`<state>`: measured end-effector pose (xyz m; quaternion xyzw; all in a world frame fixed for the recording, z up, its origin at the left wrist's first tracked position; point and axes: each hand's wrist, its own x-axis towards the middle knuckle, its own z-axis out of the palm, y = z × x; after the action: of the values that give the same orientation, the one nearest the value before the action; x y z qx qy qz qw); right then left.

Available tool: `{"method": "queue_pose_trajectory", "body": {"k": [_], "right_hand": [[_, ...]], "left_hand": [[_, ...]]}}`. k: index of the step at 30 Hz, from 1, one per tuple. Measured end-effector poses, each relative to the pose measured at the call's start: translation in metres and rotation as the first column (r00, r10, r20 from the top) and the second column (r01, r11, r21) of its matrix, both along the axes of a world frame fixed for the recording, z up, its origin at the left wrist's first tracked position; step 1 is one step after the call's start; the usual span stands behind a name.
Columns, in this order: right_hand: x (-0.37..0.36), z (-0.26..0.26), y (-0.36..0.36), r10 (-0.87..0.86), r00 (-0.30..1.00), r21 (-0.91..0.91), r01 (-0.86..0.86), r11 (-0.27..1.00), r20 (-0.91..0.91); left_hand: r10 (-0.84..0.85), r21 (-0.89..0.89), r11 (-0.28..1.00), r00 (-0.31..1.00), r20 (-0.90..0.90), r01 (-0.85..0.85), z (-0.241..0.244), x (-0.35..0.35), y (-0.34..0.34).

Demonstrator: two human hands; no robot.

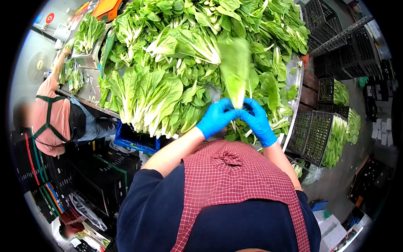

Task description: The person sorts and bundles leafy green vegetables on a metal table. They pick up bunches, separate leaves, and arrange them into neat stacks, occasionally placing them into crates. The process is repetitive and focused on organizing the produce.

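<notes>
Both of my hands wear blue gloves and meet at the base of one leafy green vegetable head [234, 72], which stands upright with its leaves blurred. My left hand [218, 118] pinches the pale stem end from the left. From the right, my right hand [258, 121] has its fingers on the same stem end. To the left of my hands, a row of similar leafy heads [144, 97] lies with the stem ends towards me. A large heap of leafy greens [195, 41] spreads beyond my hands over the metal table [291, 116].
A blue-lined crate [137, 140] sits below the table edge at left. Another person [53, 119] in a green-strapped apron reaches towards bagged greens beside a scale [86, 60]. Black crates [318, 135] with greens stand on the floor at right. An orange container [106, 9] is at the far left.
</notes>
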<state>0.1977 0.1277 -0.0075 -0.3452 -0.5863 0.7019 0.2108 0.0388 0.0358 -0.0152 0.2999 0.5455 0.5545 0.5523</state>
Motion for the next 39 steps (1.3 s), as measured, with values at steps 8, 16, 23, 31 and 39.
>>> {"method": "queue_pose_trajectory", "body": {"k": [8,16,23,31,39], "right_hand": [[0.042,-0.034,-0.007,-0.211,0.971,-0.305,0.235,0.923,0.112],[0.07,-0.034,0.017,-0.421,0.902,-0.292,0.379,0.878,-0.094],[0.073,-0.009,0.0,-0.344,0.919,-0.138,0.322,0.937,-0.191],[0.076,-0.014,-0.024,-0.248,0.968,-0.021,0.247,0.969,-0.046],[0.073,-0.011,-0.03,-0.259,0.964,-0.051,0.256,0.965,-0.058]], "left_hand": [[-0.245,-0.158,0.961,0.962,-0.117,0.226,-0.015,0.03,-0.002],[-0.653,-0.523,0.755,0.382,-0.654,0.396,-0.006,0.045,-0.01],[-0.156,-0.075,0.987,0.963,-0.221,0.143,0.005,0.061,0.016],[-0.071,-0.038,0.997,0.996,0.05,0.073,0.02,0.07,0.019],[-0.009,0.007,1.0,0.992,0.127,0.008,0.019,0.077,0.015]]}}
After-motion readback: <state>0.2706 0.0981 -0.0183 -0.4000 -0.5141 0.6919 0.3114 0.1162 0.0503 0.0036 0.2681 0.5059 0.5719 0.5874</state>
